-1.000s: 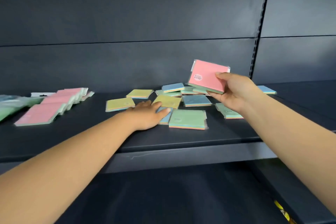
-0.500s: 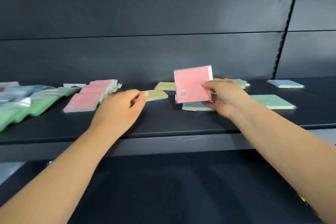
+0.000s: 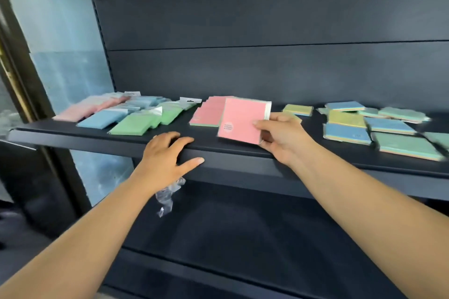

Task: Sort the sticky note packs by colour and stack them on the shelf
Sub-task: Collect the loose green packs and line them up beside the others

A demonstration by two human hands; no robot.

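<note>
My right hand grips a pink sticky note pack by its right edge, tilted up just above the dark shelf. Directly behind and left of it lies a row of pink-topped packs. My left hand rests on the shelf's front edge with fingers spread, holding nothing. Further left lie sorted rows of green packs, blue packs and pale pink packs. To the right, several unsorted blue, yellow and green packs lie scattered.
A crumpled piece of clear plastic wrap hangs below the shelf edge near my left wrist. A lower dark shelf sits underneath. The shelf unit's left upright and a pale blue wall bound the left side.
The view has swung left. My right hand carried the pink pack left and down beside the pink row. My left hand dropped from above the shelf onto its front edge.
</note>
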